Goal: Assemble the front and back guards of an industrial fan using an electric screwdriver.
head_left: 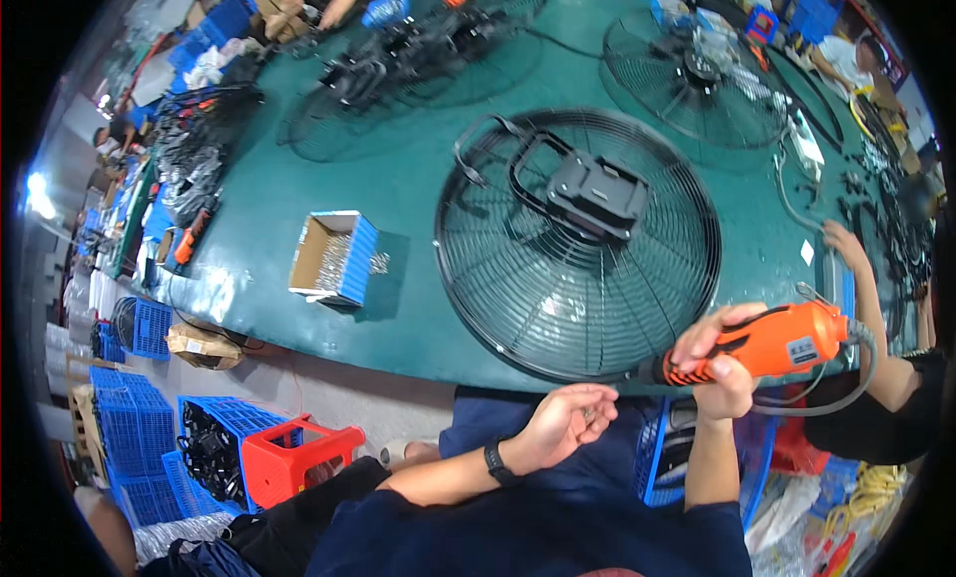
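Note:
A round black fan grille [568,318] lies on the green table before me, with a black motor housing [597,194] and a curved black handle on top. My right hand [722,363] is wrapped round an orange electric screwdriver [782,340], whose dark tip points left at the grille's near rim. Just left of that tip, my left hand [570,425] is palm up with curled fingers, cupping what look like a few small metal screws. Left of the grille stands an open blue-and-white cardboard box [356,258] of small screws, several of them loose beside it.
More fan grilles [687,79] and black motor parts [398,64] lie across the far table. A co-worker's arm [861,268] reaches in at the right. Below the table edge at left are a red stool [299,458] and blue crates [134,408]. The screwdriver's grey cable [846,403] loops at right.

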`<state>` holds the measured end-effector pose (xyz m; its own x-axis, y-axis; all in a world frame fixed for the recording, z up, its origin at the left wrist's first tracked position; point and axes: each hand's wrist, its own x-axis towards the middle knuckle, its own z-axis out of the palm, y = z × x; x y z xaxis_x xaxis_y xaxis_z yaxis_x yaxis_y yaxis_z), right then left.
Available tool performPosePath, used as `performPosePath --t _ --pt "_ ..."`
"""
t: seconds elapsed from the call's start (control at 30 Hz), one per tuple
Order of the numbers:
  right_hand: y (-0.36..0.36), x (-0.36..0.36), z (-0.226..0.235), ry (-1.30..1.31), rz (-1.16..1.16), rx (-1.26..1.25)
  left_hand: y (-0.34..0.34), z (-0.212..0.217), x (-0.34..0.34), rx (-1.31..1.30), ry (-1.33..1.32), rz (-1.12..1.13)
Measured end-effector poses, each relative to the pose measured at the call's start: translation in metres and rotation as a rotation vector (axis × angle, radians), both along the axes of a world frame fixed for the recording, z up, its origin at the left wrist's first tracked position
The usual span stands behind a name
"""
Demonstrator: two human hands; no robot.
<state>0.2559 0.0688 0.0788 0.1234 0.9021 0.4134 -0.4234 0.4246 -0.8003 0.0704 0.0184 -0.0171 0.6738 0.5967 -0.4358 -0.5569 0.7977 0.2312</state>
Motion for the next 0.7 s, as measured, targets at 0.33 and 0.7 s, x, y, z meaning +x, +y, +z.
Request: performPosePath --t 0.33,0.7 --pt "0.044 0.13 -0.044 0.16 -0.469 -0.616 -0.001 0.039 -0.106 0.302 0.297 0.407" --pt "0.057 0.126 -0.131 -1.149 -0.786 -0.363 0.131 0.074 -0.273 1.093 2.275 0.565"
